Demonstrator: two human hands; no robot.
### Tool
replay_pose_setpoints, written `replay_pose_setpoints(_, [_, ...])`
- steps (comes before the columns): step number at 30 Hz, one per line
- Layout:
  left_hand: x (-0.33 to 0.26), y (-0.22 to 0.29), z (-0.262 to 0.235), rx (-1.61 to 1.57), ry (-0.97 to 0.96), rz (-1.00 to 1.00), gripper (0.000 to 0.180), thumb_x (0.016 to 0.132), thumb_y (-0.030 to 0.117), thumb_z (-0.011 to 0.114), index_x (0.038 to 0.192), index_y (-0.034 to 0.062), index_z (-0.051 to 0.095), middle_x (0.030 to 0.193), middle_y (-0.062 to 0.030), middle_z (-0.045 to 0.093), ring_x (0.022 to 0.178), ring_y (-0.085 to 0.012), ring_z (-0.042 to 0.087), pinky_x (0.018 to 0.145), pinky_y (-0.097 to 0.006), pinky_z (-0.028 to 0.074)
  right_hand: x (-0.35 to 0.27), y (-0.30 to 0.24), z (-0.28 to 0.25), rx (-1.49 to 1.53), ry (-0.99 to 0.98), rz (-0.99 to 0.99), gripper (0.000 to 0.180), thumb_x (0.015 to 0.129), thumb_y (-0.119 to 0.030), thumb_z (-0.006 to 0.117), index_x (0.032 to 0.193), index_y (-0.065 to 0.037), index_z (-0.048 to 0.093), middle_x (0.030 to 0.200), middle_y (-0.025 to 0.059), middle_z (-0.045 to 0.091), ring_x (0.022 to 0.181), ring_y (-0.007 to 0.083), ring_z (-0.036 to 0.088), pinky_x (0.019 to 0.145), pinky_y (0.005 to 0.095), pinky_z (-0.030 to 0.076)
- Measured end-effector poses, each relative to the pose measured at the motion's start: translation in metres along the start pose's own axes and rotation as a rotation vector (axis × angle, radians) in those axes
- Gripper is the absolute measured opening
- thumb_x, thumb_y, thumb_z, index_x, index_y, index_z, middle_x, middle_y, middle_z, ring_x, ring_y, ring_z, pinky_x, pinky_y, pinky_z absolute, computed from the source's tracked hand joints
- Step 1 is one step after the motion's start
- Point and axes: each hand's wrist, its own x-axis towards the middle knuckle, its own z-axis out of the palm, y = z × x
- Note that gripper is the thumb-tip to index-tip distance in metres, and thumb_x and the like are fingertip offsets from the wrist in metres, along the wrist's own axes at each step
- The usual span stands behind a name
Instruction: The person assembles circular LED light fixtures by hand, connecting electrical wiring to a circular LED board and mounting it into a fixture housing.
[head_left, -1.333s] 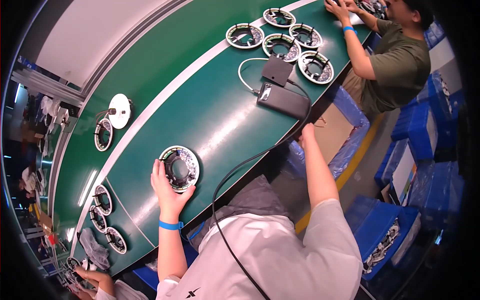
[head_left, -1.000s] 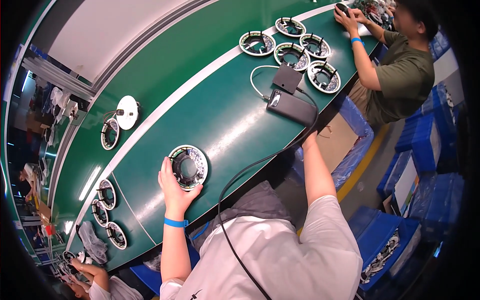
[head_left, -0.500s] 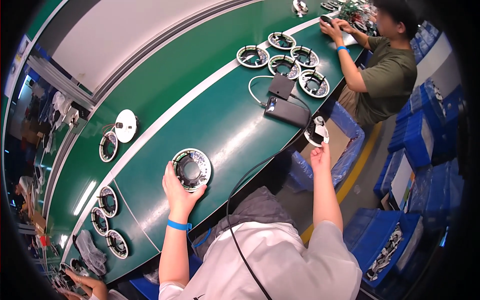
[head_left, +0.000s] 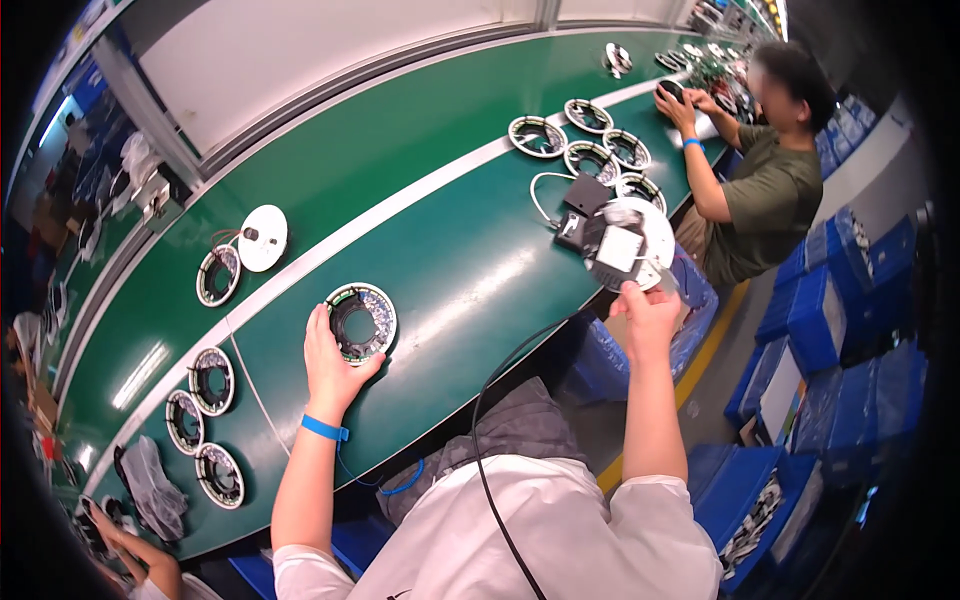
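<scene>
My left hand [head_left: 335,368] grips the left and near edge of a white-rimmed ring-shaped housing [head_left: 381,318] with a circuit board and a dark round middle, at the table. My right hand [head_left: 648,315] pinches the near edge of a round white disc-shaped base [head_left: 657,235], held up at the table's right edge. Dark parts and a white square piece show on the disc. Behind it, a black power bank [head_left: 571,230] is partly hidden. Beside that sits a flat black box [head_left: 587,194] with a white cable.
Several similar rings [head_left: 538,137] stand at the far right, and others [head_left: 212,382] at the left. Another white disc [head_left: 263,238] lies beyond my left hand. A co-worker [head_left: 765,165] handles a dark part. A black cable [head_left: 500,375] crosses my front. Blue bins [head_left: 745,480] stand right.
My right hand has raised the white disc from beside the lined bin to the table's edge, where it turns more toward view. The view has shifted; my left hand keeps its ring.
</scene>
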Motion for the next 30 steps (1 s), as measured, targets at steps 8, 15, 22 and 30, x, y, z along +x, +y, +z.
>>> replay_pose_setpoints(8, [-0.005,-0.006,-0.008,-0.092,-0.019,0.026,0.119,0.061,0.038,0.095,0.154,-0.0047,0.033,0.155,-0.0258,0.040,0.143,-0.0427,0.041,0.120,-0.049,0.035,-0.017,0.062,0.100,-0.436,-0.375,-0.081,0.013,0.086,0.003,0.075,0.098,0.002,0.068,0.084,0.0007,0.063,0.064,0.0062,0.063,0.056,0.0228,0.052])
replay_pose_setpoints(15, [-0.016,0.006,0.008,-0.133,-0.032,-0.016,0.114,0.064,0.043,0.094,0.151,-0.0028,0.037,0.155,-0.0238,0.038,0.140,-0.0438,0.042,0.119,-0.051,0.035,-0.043,0.079,0.139,-0.935,-0.568,-0.664,0.026,0.078,0.004,0.075,0.102,0.000,0.066,0.095,0.0130,0.059,0.069,0.0271,0.064,0.057,0.0370,0.056])
replay_pose_setpoints(22, [-0.022,0.018,0.015,-0.181,-0.017,-0.010,0.105,0.069,0.044,0.090,0.149,-0.0024,0.041,0.155,-0.0257,0.036,0.140,-0.0449,0.042,0.122,-0.056,0.030,-0.058,0.107,0.125,-0.942,-0.815,-0.959,0.033,0.080,0.008,0.077,0.112,0.001,0.071,0.099,0.0129,0.064,0.074,0.0222,0.066,0.069,0.0317,0.056])
replay_pose_setpoints(30, [-0.026,0.025,0.024,-0.233,0.006,-0.008,0.107,0.071,0.046,0.089,0.152,-0.0007,0.037,0.158,-0.0246,0.030,0.143,-0.0466,0.038,0.124,-0.058,0.027,-0.076,0.063,0.108,-0.911,-1.010,-0.608,0.039,0.083,0.010,0.075,0.121,0.005,0.066,0.119,0.0166,0.066,0.078,0.0187,0.068,0.065,0.0279,0.057])
